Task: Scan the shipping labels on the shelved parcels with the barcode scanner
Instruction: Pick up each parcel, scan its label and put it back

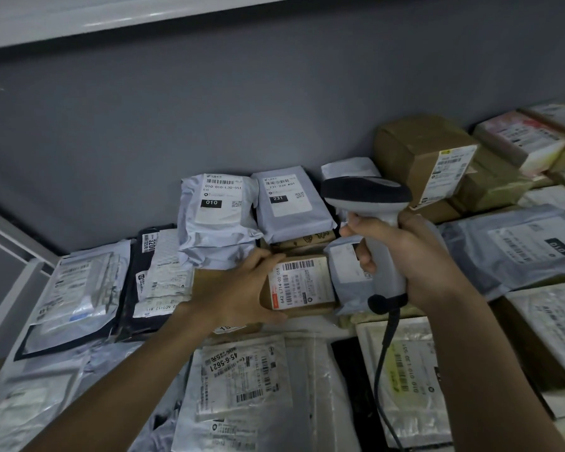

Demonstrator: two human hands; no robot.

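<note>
Left hand gripping small box, scanner seemingly aimed above

Scanner window facing away, its cable cut off by the bottom edge, left side of small brown box hidden under left hand, right-hand parcels' labels too blurred to read

left hand reaches forward, fingers and thumb spread wide; right hand is raised, fist curled.
</note>
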